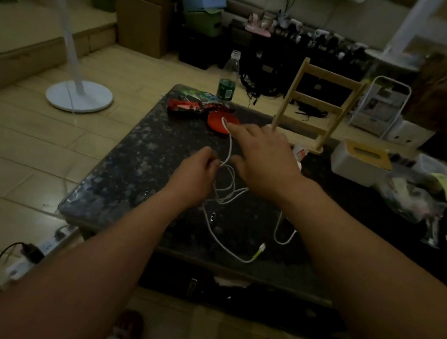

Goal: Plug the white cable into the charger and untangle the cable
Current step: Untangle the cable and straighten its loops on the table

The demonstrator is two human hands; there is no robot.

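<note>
A thin white cable (223, 194) lies in tangled loops on the dark speckled table (133, 164). Its free plug end with a yellowish collar (261, 250) rests near the table's front edge. My left hand (198, 172) pinches the cable at the top of the tangle. My right hand (262, 157) is raised farther back, its forefinger hooked through a loop of cable drawn up over the red dish. Another loop (283, 236) curls out from under my right forearm. I cannot make out a charger on the table.
A red round dish (216, 122), a red packet (187, 106) and a green-labelled bottle (228, 78) stand at the table's far end. A wooden rack (316, 104), a white box (359, 162) and bags crowd the right. A power strip (37, 254) lies on the floor at left.
</note>
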